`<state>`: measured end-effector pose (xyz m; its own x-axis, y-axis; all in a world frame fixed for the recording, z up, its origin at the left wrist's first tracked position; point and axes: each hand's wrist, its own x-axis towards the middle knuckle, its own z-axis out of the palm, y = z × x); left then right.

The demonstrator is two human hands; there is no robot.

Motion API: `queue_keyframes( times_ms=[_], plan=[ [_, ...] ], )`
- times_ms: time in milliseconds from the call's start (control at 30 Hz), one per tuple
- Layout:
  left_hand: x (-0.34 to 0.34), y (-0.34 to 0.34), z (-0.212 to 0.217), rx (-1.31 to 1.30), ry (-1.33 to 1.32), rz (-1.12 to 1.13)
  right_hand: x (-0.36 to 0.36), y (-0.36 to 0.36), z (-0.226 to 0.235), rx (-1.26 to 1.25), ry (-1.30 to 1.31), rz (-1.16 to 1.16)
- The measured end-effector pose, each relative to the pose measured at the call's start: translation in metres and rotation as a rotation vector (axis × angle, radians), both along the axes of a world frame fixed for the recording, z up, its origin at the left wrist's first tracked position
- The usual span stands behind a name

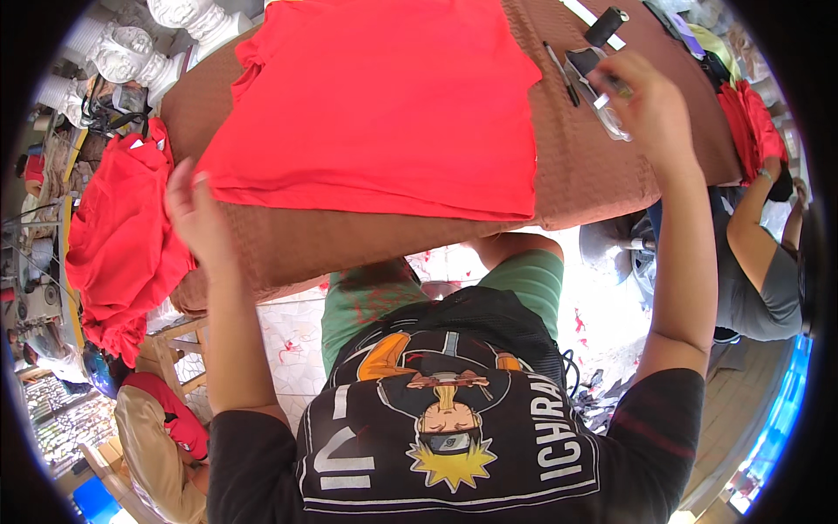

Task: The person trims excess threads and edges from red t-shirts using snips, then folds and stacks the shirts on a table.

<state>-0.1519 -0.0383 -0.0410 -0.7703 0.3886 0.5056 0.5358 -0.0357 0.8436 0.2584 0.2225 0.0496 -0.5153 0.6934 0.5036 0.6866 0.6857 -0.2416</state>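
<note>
A red T-shirt (375, 113) lies spread flat on a table covered in brown cloth (602, 175), its hem toward me. My left hand (197, 210) is by the shirt's near left corner, fingers and thumb apart, slightly blurred. Whether it touches the fabric, I cannot tell. Over the right side of the table, my right hand (644, 103) has its fingers curled around a small dark object (618, 85) whose kind is unclear. Just beneath that hand is a clear plastic pouch (608, 118). A black pen (561, 74) lies between the pouch and the shirt.
A black cylinder (606, 28) lies on a white strip at the far right. Red garments (127, 236) are heaped left of the table. On the right, a person in grey (764, 279) handles red cloth (749, 131); another person (148, 445) sits at lower left. White plaster pieces (131, 54) stand far left.
</note>
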Motion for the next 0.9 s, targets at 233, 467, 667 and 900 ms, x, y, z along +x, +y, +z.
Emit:
queue_keyframes(
  times_ms=[233, 467, 667, 900],
  plan=[
    [0.175, 0.055, 0.008, -0.342, 0.658, -0.87, 0.063, -0.011, -0.004, -0.278, 0.504, -0.127],
    [0.183, 0.072, 0.0, -0.349, 0.475, -0.809, 0.041, -0.053, -0.041, -0.67, 0.283, 0.024],
    [0.111, 0.066, 0.006, -0.364, 0.446, -0.497, 0.042, -0.065, -0.012, -0.8, 0.039, -0.04],
    [0.133, 0.059, 0.016, -0.46, 0.579, -0.705, 0.042, -0.066, -0.008, -0.77, -0.043, 0.016]
  ],
)
